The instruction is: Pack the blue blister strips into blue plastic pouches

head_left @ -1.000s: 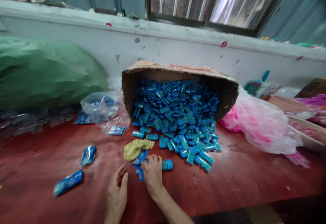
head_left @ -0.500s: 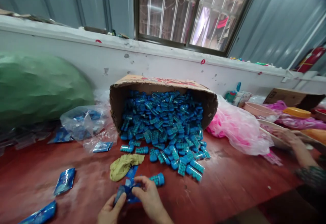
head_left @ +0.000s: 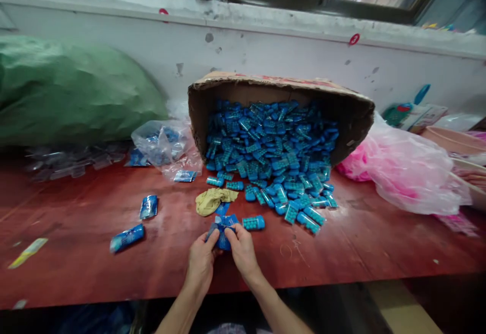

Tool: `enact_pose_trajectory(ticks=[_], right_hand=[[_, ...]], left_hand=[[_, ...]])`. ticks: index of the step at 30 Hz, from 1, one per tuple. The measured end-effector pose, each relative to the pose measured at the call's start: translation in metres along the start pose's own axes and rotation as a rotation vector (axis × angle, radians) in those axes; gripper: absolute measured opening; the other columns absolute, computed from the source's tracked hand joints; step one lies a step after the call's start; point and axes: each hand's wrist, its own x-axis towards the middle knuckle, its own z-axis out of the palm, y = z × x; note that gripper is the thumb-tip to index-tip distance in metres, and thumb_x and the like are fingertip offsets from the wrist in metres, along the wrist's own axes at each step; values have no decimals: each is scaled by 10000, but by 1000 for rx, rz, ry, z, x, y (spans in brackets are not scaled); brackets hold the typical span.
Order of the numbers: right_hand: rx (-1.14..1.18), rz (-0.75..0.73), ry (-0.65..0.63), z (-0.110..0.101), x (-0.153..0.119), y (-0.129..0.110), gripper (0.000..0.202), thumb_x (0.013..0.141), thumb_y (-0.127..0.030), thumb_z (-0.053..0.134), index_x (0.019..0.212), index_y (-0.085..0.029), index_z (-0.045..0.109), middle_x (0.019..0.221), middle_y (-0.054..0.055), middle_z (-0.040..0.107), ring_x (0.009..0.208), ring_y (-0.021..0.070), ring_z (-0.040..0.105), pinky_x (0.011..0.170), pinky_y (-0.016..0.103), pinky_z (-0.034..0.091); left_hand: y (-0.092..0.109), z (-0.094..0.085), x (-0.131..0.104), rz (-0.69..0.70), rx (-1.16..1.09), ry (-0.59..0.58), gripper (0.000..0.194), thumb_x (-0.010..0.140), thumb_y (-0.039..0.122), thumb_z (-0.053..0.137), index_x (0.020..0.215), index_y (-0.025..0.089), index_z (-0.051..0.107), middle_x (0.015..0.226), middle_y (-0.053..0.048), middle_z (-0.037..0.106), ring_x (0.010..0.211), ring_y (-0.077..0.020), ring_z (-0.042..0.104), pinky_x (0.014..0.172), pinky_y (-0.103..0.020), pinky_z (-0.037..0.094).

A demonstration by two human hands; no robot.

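Between my hands is a small blue foil packet (head_left: pixel 225 243), low over the front of the red table. My left hand (head_left: pixel 203 258) pinches its left side with thumb and fingers. On its right side, my right hand (head_left: pixel 243 254) grips it the same way. Just beyond my right fingers lies a small clear bottle with a blue cap and blue-green beads (head_left: pixel 253 222). A crumpled yellow-green cloth-like piece (head_left: pixel 210 202) rests behind the packet, partly over another blue packet (head_left: pixel 222 209). Many similar bottles (head_left: pixel 269 147) spill from a cardboard box (head_left: pixel 370 116) tipped on its side.
Two blue packets (head_left: pixel 148 207) (head_left: pixel 127 238) lie to my left on the red table (head_left: pixel 341 253). A large green sack (head_left: pixel 76 91) and a clear bag of packets (head_left: pixel 161 144) stand at the back left. Pink-filled plastic bags (head_left: pixel 410 172) are at the right, near another person's hand (head_left: pixel 473 177).
The view has tilted down and shifted left. My hands have drawn together on the packet, which now shows flatter between them. The other person's arm is mostly out of view.
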Motion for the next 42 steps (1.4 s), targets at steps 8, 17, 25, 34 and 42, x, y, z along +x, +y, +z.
enact_pose_trajectory(ticks=[8,17,25,34,42], right_hand=[[41,54,-38,3,-6,-2,153,701,-287,558,644,-152,512,572,-39,472,517,93,410,500,203,362],[-197,-75,18,3,-6,5,299,829,-352,421,588,-178,448,540,-52,412,523,96,388,498,200,332],[-1064,-308,11,-55,12,-19,245,787,-205,538,1029,-222,572,1060,92,553,963,243,470,761,343,351],[-1200,-391,-40,-65,9,-6,290,837,-183,466,1116,-217,538,943,75,591,876,215,511,730,306,398],[-771,-416,-341,-46,-25,-24,412,867,-231,425,1276,-246,379,998,44,531,916,168,510,795,258,441]], left_hand=[[-7,-7,-2,84,17,29,239,506,277,741,590,113,589,504,38,559,450,-68,467,457,-192,379],[3,-1,-5,-80,-28,-50,265,528,321,736,597,114,585,494,14,571,432,-83,493,418,-196,387],[10,-19,-9,-325,-57,-2,137,699,254,619,665,152,534,469,12,563,379,-95,511,342,-175,361],[13,-18,-10,-468,-177,63,199,757,311,562,645,158,500,430,35,490,363,-82,500,333,-161,379],[9,-13,-10,-481,-188,63,193,759,309,560,659,149,518,445,20,537,367,-89,525,347,-171,407]])
